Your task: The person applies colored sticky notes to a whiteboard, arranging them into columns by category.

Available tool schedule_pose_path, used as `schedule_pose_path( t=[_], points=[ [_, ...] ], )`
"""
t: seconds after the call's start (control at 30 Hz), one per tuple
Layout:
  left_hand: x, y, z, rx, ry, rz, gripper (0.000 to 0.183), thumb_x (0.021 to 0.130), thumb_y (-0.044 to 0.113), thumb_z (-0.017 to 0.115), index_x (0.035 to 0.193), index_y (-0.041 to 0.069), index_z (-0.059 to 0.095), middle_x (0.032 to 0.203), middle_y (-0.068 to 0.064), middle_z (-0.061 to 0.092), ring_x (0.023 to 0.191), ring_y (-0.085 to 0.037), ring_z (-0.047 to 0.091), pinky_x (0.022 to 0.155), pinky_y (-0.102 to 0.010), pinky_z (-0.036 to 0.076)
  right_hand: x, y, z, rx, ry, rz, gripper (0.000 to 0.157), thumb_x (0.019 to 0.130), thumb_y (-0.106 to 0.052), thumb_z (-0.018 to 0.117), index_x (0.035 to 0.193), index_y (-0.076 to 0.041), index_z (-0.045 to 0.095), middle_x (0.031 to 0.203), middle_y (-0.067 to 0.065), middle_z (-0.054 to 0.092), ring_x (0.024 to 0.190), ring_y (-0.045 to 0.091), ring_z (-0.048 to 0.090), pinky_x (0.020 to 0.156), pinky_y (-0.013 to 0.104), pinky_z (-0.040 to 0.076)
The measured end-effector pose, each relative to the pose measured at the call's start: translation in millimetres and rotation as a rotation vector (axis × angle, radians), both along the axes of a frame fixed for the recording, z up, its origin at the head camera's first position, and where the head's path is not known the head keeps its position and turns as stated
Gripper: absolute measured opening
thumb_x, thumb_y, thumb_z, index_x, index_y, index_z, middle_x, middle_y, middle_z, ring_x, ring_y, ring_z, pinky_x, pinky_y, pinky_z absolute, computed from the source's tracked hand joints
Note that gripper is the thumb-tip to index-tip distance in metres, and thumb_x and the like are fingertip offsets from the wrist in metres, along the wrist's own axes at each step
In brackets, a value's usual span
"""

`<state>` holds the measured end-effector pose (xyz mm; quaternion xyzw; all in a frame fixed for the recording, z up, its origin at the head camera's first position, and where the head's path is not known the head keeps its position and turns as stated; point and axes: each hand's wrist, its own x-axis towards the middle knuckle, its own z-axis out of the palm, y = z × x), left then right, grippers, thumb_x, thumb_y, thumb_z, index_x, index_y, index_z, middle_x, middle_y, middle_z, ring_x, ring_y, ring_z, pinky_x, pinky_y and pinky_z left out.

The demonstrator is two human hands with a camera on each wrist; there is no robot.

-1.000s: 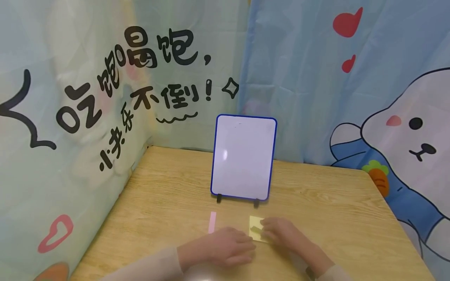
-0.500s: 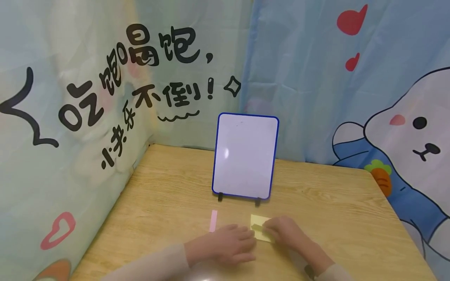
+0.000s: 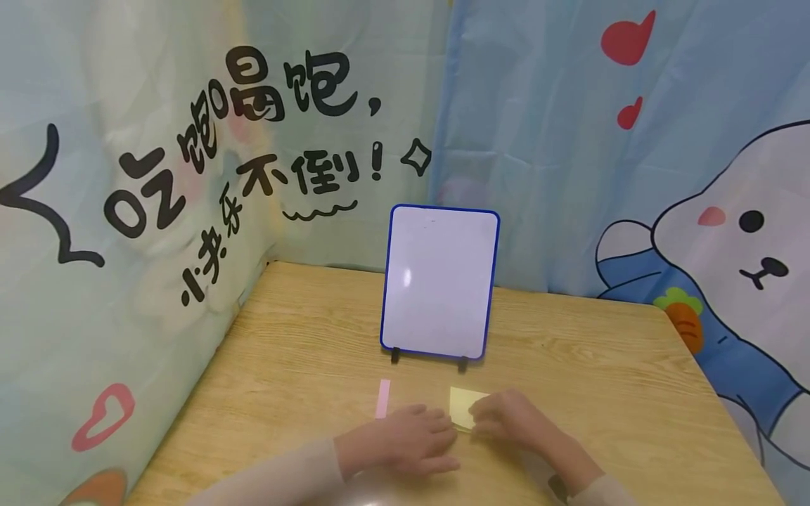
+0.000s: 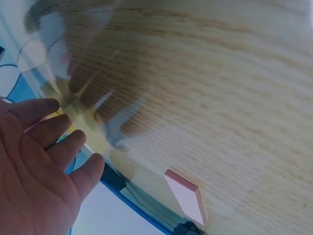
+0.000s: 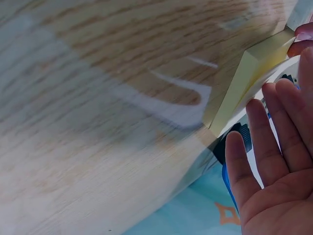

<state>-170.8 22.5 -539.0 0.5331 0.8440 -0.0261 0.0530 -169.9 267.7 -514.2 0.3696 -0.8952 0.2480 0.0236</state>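
Observation:
A pad of yellow sticky notes [image 3: 462, 404] lies on the table in front of the whiteboard. My right hand [image 3: 515, 422] is over its right side and pinches the top sheet. In the right wrist view this sheet curves away from the thick pad [image 5: 234, 95], and the outer fingers stay extended. My left hand [image 3: 411, 439] lies low over the table, fingers spread, its fingertips right at the pad's left edge. Just beyond that hand is a narrow pink sticky-note pad [image 3: 382, 399], partly covered by it in the head view; the left wrist view shows its pink block [image 4: 188, 200].
A whiteboard [image 3: 439, 281] with a blue frame stands upright on small black feet [image 3: 395, 355] behind the pads. The wooden table [image 3: 588, 365] has a glossy, reflective cover. Printed curtains [image 3: 525, 140] enclose its left and back sides.
The yellow top sheet showed a darker folded flap beside my right fingers; now its visible face looks smooth and even. My left fingers have spread slightly, and both hands stay nearly in place.

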Motion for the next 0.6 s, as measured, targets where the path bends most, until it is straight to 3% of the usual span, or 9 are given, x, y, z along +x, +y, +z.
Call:
schedule_pose_path(
  t=[0.17, 0.27, 0.6],
  points=[
    [0.0, -0.2, 4.3, 0.011, -0.021, -0.002, 0.067, 0.102, 0.062, 0.013, 0.146, 0.023, 0.047, 0.151, 0.006, 0.048, 0.143, -0.015, 0.041, 0.117, -0.042, 0.035, 1.0, -3.4, 4.4, 0.002, 0.02, 0.011, 0.026, 0.076, -0.015, 0.082, 0.065, -0.014, 0.058, 0.06, -0.008, 0.055, 0.057, -0.008, 0.036, 0.052, 0.014, 0.04],
    [-0.1, 0.5, 7.5, 0.025, -0.034, -0.008, 0.065, 0.103, 0.06, 0.015, 0.145, 0.023, 0.048, 0.149, 0.006, 0.05, 0.14, -0.015, 0.044, 0.115, -0.042, 0.037, 1.9, -5.4, 5.2, 0.01, 0.03, 0.005, 0.033, 0.073, -0.016, 0.083, 0.063, -0.015, 0.052, 0.058, -0.009, 0.048, 0.056, -0.007, 0.031, 0.05, 0.013, 0.036],
    [1.9, 0.9, 14.6, 0.037, -0.004, -0.037, 0.057, 0.104, 0.058, 0.02, 0.138, 0.027, 0.053, 0.144, 0.009, 0.054, 0.136, -0.013, 0.048, 0.112, -0.04, 0.041, -2.9, 1.7, -4.0, 0.025, 0.029, -0.026, 0.009, 0.078, -0.016, 0.08, 0.076, -0.014, 0.071, 0.075, -0.004, 0.071, 0.063, 0.001, 0.058, 0.061, 0.022, 0.052]
  ],
)
